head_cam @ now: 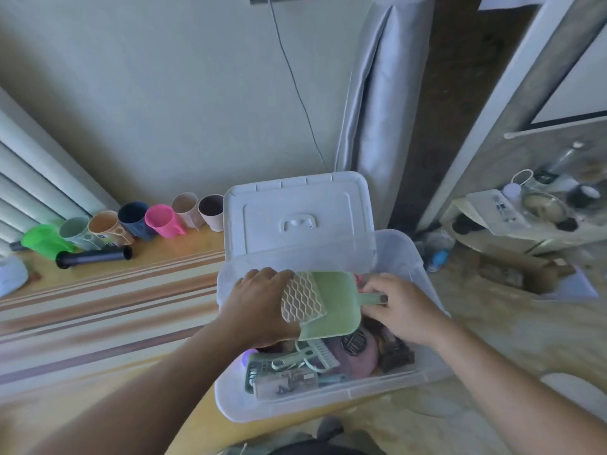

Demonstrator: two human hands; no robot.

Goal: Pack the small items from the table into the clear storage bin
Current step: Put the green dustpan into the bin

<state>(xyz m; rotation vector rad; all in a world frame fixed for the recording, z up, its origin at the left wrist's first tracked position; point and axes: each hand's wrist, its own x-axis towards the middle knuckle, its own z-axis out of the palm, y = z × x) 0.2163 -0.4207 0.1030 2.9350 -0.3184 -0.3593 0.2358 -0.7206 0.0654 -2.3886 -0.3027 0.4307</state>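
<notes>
Striped in orange and cream, the wooden table (pixel 98 310) runs along a pale wall, and the clear storage bin (pixel 404 379) sits at its right end, overhanging the near right corner. The bin's white lid (pixel 295 215) stands propped against the bin's far wall. Along the table's far edge lies a row of plastic cups (pixel 131 221) on their sides, with a black tube (pixel 93 256) just in front of them.

Both hands are over the open bin, sharing a green scoop (pixel 331 303) with a pale lattice insert. The scoop's long axis runs roughly left to right: its broad blade is toward the left hand (pixel 259 307), its narrow handle toward the right hand (pixel 399 307). The left hand curls over the blade's left edge, knuckles up, fingers wrapped under and hidden. The right hand pinches the handle's end between thumb and fingertips.

The scoop hovers above the bin's contents rather than resting among them. Below it lie a green comb-like tool (pixel 305 356), a pink rounded item (pixel 358 354) and some dark pieces, crowding the near half. As I judge it, the coming move is to lower the scoop flat; the space beneath it toward the far wall looks freer, though the hands hide much of it. The cups and tube on the table are not yet packed.
</notes>
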